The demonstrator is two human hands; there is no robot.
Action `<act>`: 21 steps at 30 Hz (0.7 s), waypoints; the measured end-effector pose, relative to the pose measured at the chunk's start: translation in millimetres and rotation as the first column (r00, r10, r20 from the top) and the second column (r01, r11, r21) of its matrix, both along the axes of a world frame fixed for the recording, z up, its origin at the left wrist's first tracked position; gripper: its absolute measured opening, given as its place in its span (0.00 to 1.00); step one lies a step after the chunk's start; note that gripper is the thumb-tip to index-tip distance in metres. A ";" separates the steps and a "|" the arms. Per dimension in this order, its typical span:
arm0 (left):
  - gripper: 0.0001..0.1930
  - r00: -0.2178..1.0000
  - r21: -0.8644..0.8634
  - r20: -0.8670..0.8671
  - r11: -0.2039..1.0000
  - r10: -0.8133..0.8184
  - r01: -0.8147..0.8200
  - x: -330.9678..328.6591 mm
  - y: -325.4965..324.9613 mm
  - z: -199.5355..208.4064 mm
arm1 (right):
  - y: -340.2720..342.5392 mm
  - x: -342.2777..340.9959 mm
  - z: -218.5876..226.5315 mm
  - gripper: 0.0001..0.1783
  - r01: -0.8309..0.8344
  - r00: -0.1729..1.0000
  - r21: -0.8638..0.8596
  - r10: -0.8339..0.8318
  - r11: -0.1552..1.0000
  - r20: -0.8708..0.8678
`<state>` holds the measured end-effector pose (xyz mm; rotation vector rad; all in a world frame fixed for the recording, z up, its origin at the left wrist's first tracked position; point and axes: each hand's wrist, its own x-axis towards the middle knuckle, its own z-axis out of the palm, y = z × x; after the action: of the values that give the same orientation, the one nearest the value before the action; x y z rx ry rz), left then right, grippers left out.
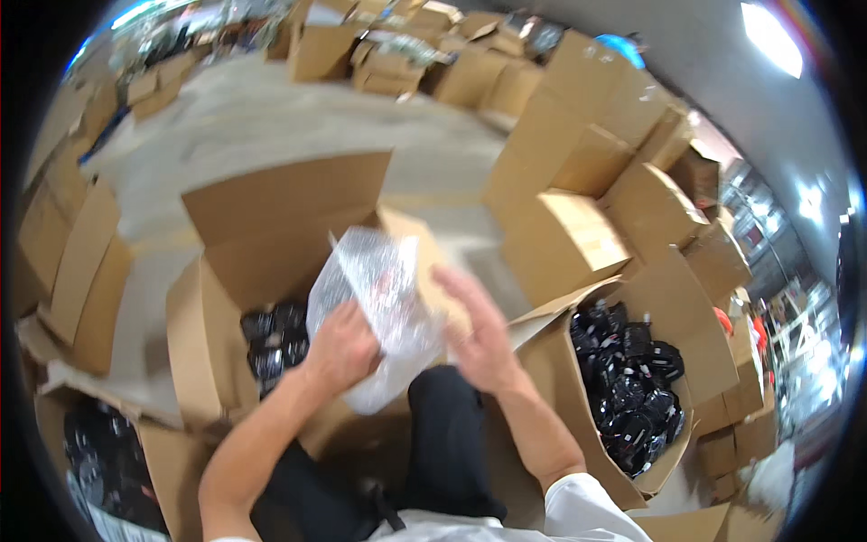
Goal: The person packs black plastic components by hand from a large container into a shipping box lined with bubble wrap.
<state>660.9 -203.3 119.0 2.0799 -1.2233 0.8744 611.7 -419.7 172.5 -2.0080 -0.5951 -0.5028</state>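
A clear bubble-wrap bag (379,275) hangs over the open cardboard box in front of me. My left hand (341,348) is closed on the bag's near side, with its fingers bunched in the plastic. A pale, reddish patch shows through the wrap, but I cannot make out what is inside. At the bag's right side is my right hand (479,330), fingers stretched out and slightly blurred; whether it touches the plastic is unclear. Below the bag, black plastic-wrapped items (275,339) lie in rows inside the front box (206,339).
To the right, an open carton (537,361) holds a heap of black wrapped items (628,388). Another carton (167,461) with black wrapped items (104,452) stands at lower left. Tall stacked cartons (578,117) rise at far right; more boxes (321,52) line the far floor.
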 end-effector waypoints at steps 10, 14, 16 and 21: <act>0.26 0.989 0.075 0.079 0.988 0.127 -0.133 -46.5 -26.8 13.6 | 36.7 -44.7 6.8 0.25 0.272 0.954 -0.091 -0.257 0.958 0.152; 0.38 0.998 -0.034 -0.049 0.998 -0.045 0.044 -56.0 -24.2 35.6 | -28.8 -66.8 62.2 0.09 0.543 0.832 0.110 -0.551 0.833 0.064; 0.39 0.999 -0.044 -0.053 0.999 0.002 -0.005 -53.4 -2.3 20.4 | -42.1 -77.1 103.8 0.13 0.235 0.902 0.507 -0.380 0.829 0.204; 0.39 0.378 -0.487 -0.865 0.734 -0.330 -0.473 -28.5 -7.1 -39.8 | -65.7 -94.7 130.7 0.14 -0.134 0.939 0.749 -0.159 0.649 0.306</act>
<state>632.5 -210.4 79.2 1.5007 -0.0631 -0.0195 516.9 -485.4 303.2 -1.1013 -0.4591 -0.9534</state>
